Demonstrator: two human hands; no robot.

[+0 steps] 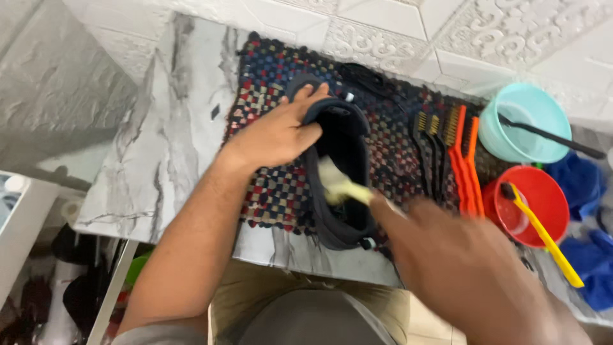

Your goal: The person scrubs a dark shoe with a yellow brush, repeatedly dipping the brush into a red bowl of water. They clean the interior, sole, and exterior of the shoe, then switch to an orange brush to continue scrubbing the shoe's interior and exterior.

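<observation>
Shoe [341, 172], dark, sole-side up at centre frame, lying on a checkered mat [268, 185] over a marble table [166, 147]; long axis running from upper centre down toward lower centre, slightly tilted. Left hand [278, 134] clamped over the upper-left end, fingers curled round the edge, thumb on the near rim, holding the shoe still. Right hand [460, 255] blurred at lower right, closed on what looks like a pale brush [341, 186], grip itself too smeared to read, pale tip touching the middle of the shoe. Shoe thus lying up and left of the right hand, straight beneath the left; left hand the nearer, already on it. Right of the shoe, a row of wire brushes [447, 153] with black and orange handles on the mat. Farther right, a teal bowl [520, 121] with a dark brush across it, a red bowl [533, 204] with a yellow brush [549, 239], blue cloths [590, 255] at the frame's right edge.
</observation>
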